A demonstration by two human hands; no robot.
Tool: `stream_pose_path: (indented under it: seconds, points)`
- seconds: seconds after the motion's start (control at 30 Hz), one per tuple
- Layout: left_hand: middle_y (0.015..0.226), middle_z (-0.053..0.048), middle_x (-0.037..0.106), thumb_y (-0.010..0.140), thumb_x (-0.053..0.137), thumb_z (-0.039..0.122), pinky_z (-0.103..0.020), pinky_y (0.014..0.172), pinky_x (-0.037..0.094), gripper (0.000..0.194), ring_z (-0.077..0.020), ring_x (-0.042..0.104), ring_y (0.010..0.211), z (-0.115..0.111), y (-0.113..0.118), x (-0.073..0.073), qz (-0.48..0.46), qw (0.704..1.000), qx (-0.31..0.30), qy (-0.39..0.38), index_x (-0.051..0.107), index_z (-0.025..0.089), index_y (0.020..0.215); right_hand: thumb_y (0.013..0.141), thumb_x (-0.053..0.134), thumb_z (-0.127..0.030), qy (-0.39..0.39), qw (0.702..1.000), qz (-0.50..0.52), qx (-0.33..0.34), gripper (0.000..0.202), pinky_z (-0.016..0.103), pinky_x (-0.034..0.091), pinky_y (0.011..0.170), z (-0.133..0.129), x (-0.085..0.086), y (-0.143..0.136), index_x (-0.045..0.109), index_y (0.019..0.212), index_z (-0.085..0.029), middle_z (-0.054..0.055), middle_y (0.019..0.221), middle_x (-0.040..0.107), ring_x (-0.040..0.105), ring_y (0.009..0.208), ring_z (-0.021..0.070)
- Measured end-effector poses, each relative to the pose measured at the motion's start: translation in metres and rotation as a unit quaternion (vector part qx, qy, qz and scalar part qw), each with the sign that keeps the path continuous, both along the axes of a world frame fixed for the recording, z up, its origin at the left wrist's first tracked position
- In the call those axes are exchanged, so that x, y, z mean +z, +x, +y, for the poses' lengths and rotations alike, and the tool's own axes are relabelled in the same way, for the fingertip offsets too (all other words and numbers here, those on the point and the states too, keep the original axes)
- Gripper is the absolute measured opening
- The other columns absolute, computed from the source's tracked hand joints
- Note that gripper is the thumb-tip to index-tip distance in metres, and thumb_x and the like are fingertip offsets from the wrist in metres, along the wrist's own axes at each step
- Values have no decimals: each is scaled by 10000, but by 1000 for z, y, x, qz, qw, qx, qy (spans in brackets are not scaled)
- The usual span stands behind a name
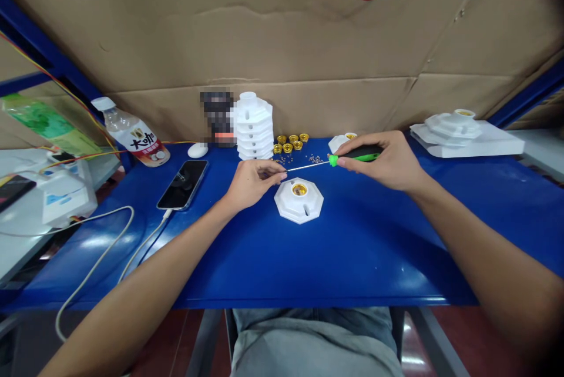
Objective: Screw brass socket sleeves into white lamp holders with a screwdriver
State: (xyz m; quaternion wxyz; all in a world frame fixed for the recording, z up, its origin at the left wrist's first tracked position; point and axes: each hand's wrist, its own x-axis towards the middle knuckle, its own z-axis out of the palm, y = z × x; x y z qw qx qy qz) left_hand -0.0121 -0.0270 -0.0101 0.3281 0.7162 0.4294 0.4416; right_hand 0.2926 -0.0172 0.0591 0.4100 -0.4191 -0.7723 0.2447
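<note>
As our right hand [390, 157] grips the green-and-black screwdriver [333, 160] by its handle, beyond and to the right of the lamp holder [299, 206], our left hand [253, 180] closes thumb and fingers about the metal tip, near the lamp holder's far left edge. Whether a screw is pinched there too, we cannot tell; too small to read. Shaft runs nearly level between our hands, along the lamp holder's far side.

Lamp holder itself: white, eight-sided, flat on the blue table [326, 265], gold socket [299, 189] facing up, grasped by neither hand.

Just beyond the lamp holder we note scattered small metal bits [315, 160], then a cluster of gold caps [287, 148]. Beyond and left of it, a stack of white holders [253, 124] like it. Beyond and right of it, another white piece [337, 143], partly covered by our right hand.

Left of the lamp holder: a phone [183, 185] with a white cable [147, 243] plugged in; farther left, a drink bottle [136, 136]. Well right of the lamp holder: a white box [502, 145] bearing more white holders [453, 127].
</note>
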Motion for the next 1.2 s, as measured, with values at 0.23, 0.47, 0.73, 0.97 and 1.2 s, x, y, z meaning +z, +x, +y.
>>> stream_pose_path:
  seconds: [0.23,0.47,0.73,0.97,1.2]
  points:
    - [922,-70,847,928,752,308,-290,675,621,163,-184,772,722,-3,2,3,49,998,18,39,828,166,953,786,906,-469,23,1000,-8,-10,225,437,636,852,1,0,2,841,866,-270,35,934,836,786,863,271]
    - [914,-48,848,934,705,212,-283,719,628,131,-179,780,756,-3,-1,0,114,986,13,119,833,181,938,833,877,-429,48,996,-19,67,170,467,631,959,-2,1,2,848,914,-282,45,1019,839,789,964,276]
    - [984,-56,858,939,710,222,-319,769,654,149,-200,802,809,-2,-2,-3,127,982,36,133,848,197,993,849,878,-396,43,996,-21,74,143,460,613,988,1,-6,4,852,947,-296,36,1034,839,784,981,268]
    - [969,-69,852,907,739,235,-323,765,669,180,-191,788,772,-3,-2,1,123,987,41,99,841,180,1045,842,875,-406,45,997,-36,57,171,428,616,951,2,-8,3,841,954,-281,30,1031,837,781,964,258]
    - [948,-74,774,915,684,159,-364,752,612,282,-173,675,695,11,-16,-4,234,962,79,119,821,169,1161,848,858,-378,65,997,-28,19,140,435,606,980,5,-12,5,836,951,-286,15,1042,831,778,983,259]
